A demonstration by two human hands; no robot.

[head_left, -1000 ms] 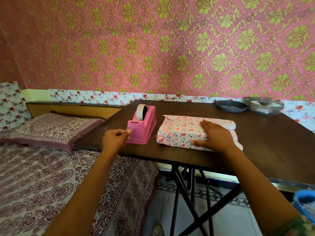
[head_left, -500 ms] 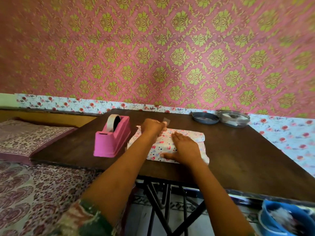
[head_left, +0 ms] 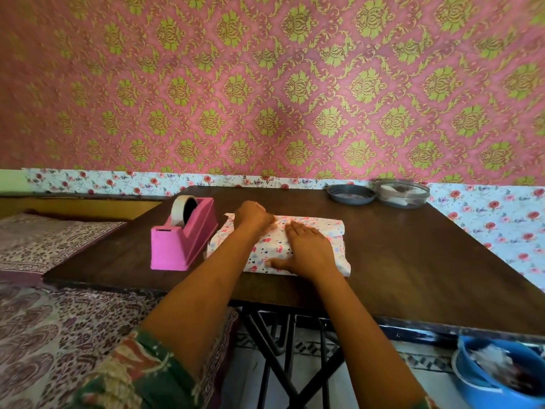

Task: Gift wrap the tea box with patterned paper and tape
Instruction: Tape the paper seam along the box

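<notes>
Fingers (head_left: 295, 230) of the right hand (head_left: 308, 250) lie straight and flat on top of the wrapped tea box (head_left: 268, 246), thumb spread toward the near edge. The left hand (head_left: 252, 215) rests on the box's far left corner with its fingers curled under; whether they pinch anything cannot be told. The box, covered in white heart-patterned paper, lies on the dark wooden table (head_left: 413, 261), just right of a pink tape dispenser (head_left: 182, 240) holding a tape roll (head_left: 180, 208). At the table's far right edge sit a shallow metal dish (head_left: 351, 194) and a clear round container (head_left: 402, 193), touching. A blue tub (head_left: 483, 388) stands below the table's near right corner.
</notes>
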